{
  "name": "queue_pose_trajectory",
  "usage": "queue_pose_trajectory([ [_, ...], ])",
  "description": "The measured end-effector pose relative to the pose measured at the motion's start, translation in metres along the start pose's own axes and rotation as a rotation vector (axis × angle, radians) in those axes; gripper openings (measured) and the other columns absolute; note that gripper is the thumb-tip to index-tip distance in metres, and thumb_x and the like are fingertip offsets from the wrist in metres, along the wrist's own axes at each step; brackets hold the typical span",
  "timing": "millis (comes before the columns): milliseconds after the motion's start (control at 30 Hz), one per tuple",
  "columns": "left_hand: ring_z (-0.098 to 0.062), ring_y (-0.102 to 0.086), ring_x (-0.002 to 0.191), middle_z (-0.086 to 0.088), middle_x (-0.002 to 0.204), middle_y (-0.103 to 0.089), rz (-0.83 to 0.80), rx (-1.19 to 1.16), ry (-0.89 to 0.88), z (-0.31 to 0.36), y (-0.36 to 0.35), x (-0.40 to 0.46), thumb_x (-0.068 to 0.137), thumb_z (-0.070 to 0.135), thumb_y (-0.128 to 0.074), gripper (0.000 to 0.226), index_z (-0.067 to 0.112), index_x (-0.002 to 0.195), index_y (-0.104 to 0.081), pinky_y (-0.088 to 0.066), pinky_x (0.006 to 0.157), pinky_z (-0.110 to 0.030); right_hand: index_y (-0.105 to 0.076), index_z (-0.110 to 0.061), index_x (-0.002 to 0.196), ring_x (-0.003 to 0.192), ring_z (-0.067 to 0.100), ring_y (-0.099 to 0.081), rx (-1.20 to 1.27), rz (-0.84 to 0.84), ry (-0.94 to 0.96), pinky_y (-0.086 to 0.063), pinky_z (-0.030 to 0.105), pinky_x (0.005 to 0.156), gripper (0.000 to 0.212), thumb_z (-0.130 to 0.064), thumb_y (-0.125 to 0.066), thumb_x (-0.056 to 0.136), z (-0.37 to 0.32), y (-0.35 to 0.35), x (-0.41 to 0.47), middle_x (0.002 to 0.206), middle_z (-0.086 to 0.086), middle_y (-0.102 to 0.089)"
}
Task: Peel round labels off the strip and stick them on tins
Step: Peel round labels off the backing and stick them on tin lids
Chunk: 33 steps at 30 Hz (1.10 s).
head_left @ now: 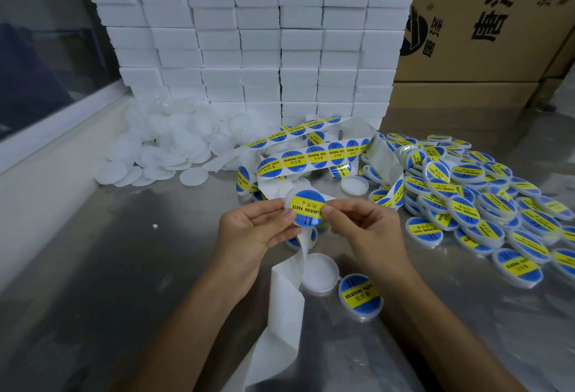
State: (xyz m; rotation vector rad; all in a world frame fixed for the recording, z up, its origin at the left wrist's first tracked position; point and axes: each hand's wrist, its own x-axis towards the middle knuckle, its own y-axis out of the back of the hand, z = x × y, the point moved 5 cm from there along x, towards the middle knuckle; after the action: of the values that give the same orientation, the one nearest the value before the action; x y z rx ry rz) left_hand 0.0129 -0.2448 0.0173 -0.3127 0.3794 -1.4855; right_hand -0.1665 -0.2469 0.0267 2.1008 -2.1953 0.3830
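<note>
My left hand [249, 232] and my right hand [361, 223] together hold a round white tin [306, 206] above the table, its blue and yellow label facing me. My left thumb pinches its left edge and my right thumb presses on the label's right side. The label strip [311, 155] curls across the table behind, with several blue and yellow labels on it. Its bare white backing [286, 292] trails down between my forearms. A plain white tin [319, 271] and a labelled tin [361, 295] lie just below my hands.
A heap of labelled tins [473, 198] covers the right of the metal table [124, 267]. A pile of plain white tins [174, 145] lies at the back left. Stacked white boxes [264, 36] stand behind, and cardboard cartons [485, 18] at the right.
</note>
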Motion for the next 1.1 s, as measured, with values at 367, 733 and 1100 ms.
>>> queue_pose_trajectory([
  [367, -0.029, -0.074, 0.081, -0.016, 0.09, -0.076, -0.011, 0.05, -0.008, 0.0014, -0.0006, -0.0016, 0.053, 0.016, -0.082, 0.041, 0.006, 0.092, -0.071, -0.059, 0.064, -0.027, -0.076, -0.01, 0.089, 0.069, 0.006, -0.07, -0.048, -0.001, 0.004, -0.053, 0.015, 0.063, 0.007, -0.006, -0.074, 0.083, 0.0004, 0.0012, 0.0002, 0.082, 0.002, -0.077],
  [733, -0.03, -0.074, 0.08, -0.017, 0.088, -0.075, -0.016, 0.093, -0.048, 0.003, -0.0017, -0.0029, 0.056, 0.015, -0.081, 0.037, 0.007, 0.09, -0.072, -0.059, 0.064, -0.026, -0.076, -0.01, 0.088, 0.065, 0.003, -0.068, -0.051, -0.017, 0.02, -0.051, 0.012, 0.061, 0.008, -0.004, -0.074, 0.083, 0.0002, 0.0014, -0.0001, 0.08, 0.0, -0.077],
  [1100, -0.018, -0.074, 0.071, -0.001, 0.076, -0.076, -0.028, 0.327, -0.222, 0.0074, -0.0075, -0.0053, 0.062, 0.006, -0.083, 0.028, 0.033, 0.07, -0.078, -0.057, 0.065, -0.02, -0.077, -0.017, 0.083, 0.064, 0.005, -0.07, -0.206, 0.045, 0.073, -0.053, 0.015, 0.063, 0.009, -0.01, -0.08, 0.08, -0.0038, 0.0047, -0.0026, 0.075, -0.004, -0.076],
])
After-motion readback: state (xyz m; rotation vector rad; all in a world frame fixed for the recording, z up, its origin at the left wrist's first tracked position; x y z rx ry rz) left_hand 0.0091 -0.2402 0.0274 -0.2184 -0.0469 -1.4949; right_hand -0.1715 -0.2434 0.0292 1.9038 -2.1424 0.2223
